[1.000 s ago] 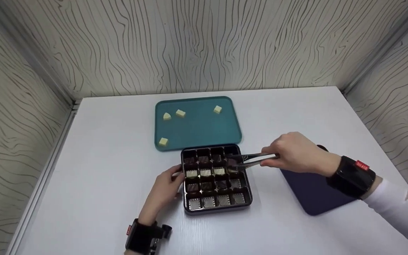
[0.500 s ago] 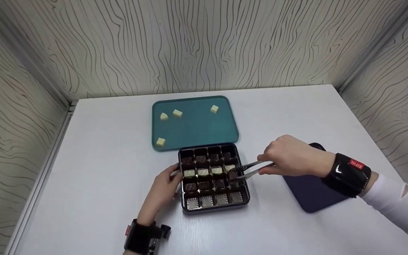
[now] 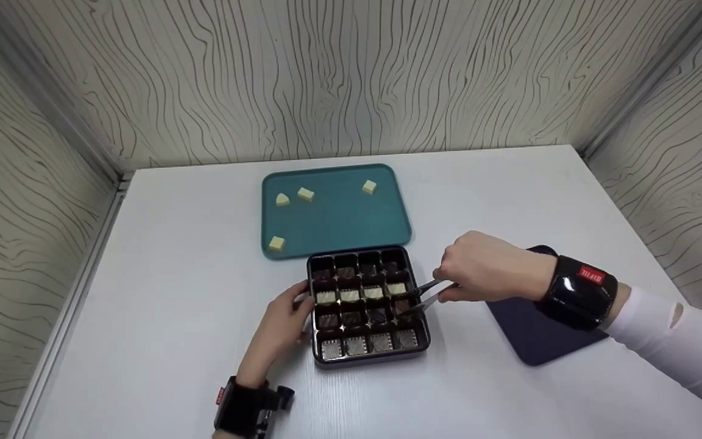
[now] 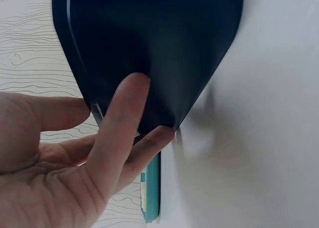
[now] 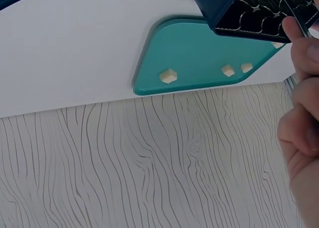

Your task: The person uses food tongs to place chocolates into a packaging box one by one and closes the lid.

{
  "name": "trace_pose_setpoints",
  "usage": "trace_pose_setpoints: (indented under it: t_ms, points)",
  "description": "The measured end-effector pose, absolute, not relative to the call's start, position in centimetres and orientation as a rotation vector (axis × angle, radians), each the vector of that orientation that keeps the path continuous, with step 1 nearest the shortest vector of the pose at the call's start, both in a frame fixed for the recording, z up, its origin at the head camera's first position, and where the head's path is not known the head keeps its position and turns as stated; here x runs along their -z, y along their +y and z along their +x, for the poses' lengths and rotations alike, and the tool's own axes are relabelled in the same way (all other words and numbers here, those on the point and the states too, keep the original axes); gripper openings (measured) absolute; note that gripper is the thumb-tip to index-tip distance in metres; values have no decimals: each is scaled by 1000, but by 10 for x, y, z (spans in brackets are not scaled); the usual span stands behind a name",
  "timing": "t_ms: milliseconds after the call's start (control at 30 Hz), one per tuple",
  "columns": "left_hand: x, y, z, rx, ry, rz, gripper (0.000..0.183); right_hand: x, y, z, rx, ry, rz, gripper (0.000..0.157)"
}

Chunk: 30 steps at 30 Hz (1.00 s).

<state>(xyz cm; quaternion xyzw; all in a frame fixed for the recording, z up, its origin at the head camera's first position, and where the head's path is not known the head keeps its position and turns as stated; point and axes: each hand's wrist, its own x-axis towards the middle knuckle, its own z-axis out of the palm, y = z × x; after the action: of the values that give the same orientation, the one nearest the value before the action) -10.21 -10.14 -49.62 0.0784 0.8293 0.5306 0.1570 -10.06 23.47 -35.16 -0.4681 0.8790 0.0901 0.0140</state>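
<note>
A person's right hand (image 3: 485,265) pinches metal tongs (image 3: 436,296), whose slightly parted tips straddle a dark chocolate (image 3: 401,306) in the third row's right-end compartment of a divided box (image 3: 372,362); whether the tips press the piece, one cannot tell. A second ago the tongs held that chocolate higher up, over the row behind, and the compartment's ridged floor lay bare; now the hand sits closer to the box, and the white chocolate (image 3: 396,289) just behind the tips is uncovered. Three more white pieces line up left of it, with dark ones filling the farthest row and the three compartments left of the grip; the nearest row shows ridged floors. At the box's opposite side, the left hand (image 3: 281,320) rests as before, fingers touching the wall. The left wrist view alone reveals those fingertips against the dark outer side and lower edge, while the right wrist view catches fingers along the tongs but not the chocolate at their tips. Beyond the grip and to its left, four loose white pieces (image 3: 306,194) lie on a teal tray (image 3: 345,216), unmoved; to its right, partly beneath the forearm, a navy panel (image 3: 540,332) lies on the white table (image 3: 174,262).
</note>
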Motion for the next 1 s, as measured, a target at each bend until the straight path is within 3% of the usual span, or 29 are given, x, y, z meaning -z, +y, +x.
trace_pose_setpoints:
  t_ms: [300, 1000]
  points:
    - [495, -101, -103, -1496, 2404, 244, 50, 354, 211, -104, -496, 2700, -1501, 42]
    - [498, -101, -104, -1485, 2396, 242, 49, 370, 199, -107, -509, 2685, -1613, 35]
